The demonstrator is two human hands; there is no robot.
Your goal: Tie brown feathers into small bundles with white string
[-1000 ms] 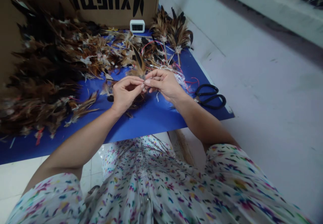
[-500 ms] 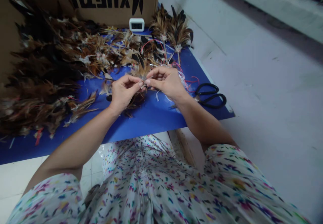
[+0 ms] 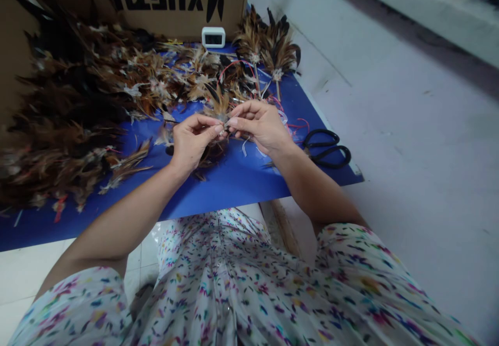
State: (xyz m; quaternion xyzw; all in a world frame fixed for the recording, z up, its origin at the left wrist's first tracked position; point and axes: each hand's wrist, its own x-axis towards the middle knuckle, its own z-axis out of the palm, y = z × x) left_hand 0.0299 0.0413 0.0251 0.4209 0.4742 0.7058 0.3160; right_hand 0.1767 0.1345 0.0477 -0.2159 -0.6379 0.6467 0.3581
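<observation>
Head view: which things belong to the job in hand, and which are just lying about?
Likely the job: feather tuft between left hand and right hand; feather pile; black-handled scissors.
Apparently just lying about: white-framed display; cardboard box.
</observation>
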